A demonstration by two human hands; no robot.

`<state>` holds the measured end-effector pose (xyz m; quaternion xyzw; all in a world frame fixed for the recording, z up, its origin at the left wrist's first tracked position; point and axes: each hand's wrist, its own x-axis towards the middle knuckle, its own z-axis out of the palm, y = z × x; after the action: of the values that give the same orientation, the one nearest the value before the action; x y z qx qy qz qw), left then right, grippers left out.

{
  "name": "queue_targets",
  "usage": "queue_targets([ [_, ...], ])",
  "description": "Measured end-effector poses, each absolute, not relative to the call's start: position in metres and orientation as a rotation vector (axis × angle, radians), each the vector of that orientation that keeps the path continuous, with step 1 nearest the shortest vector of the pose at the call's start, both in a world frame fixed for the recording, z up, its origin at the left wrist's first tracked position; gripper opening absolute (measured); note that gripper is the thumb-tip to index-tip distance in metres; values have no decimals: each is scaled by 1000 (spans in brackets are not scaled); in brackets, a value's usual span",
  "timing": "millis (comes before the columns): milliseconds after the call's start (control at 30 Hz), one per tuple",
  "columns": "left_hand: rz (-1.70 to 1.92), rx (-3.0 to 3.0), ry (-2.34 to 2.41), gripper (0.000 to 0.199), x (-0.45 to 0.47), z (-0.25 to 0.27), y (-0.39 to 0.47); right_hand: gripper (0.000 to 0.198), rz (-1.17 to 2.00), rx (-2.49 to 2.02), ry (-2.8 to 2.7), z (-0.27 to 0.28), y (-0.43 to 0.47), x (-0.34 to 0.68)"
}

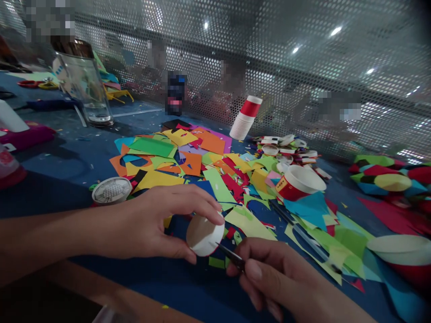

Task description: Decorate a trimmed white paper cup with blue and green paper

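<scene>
My left hand (158,220) grips a small round white piece (204,235) by its edge, between thumb and fingers. It looks like the cut-off bottom of a paper cup, with a trace of red at its rim. In my right hand (279,276) is a black pen (232,256), its tip at the white face of the piece. A similar round piece (112,189) with a dark line drawing lies beyond my left wrist. Another pen (311,240) with a clear barrel rests on paper scraps to the right.
Coloured paper scraps (215,179) cover the middle of the blue table. Stacked paper cups (247,117) stand behind them, and cut cups (303,179) sit at right. A glass bottle (90,96) stands back left. Beyond the table rises a perforated metal screen (286,67).
</scene>
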<state>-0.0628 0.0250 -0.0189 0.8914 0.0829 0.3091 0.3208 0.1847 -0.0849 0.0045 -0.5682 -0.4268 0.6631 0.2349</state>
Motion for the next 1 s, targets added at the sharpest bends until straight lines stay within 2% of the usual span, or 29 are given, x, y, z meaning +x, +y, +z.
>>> queue_targets([
  [300,830,2334,243,43,-60,-16,27,70,1830,-1647,-1018,18,-80,179],
  [600,823,2328,214,46,-61,-20,29,72,1831,-1659,-1018,15,-81,178],
  [833,811,2342,202,46,-62,-21,29,65,1829,-1666,-1194,12,-80,181],
  [1000,796,2382,239,45,-64,-20,26,70,1770,-1669,-1262,4,-82,181],
])
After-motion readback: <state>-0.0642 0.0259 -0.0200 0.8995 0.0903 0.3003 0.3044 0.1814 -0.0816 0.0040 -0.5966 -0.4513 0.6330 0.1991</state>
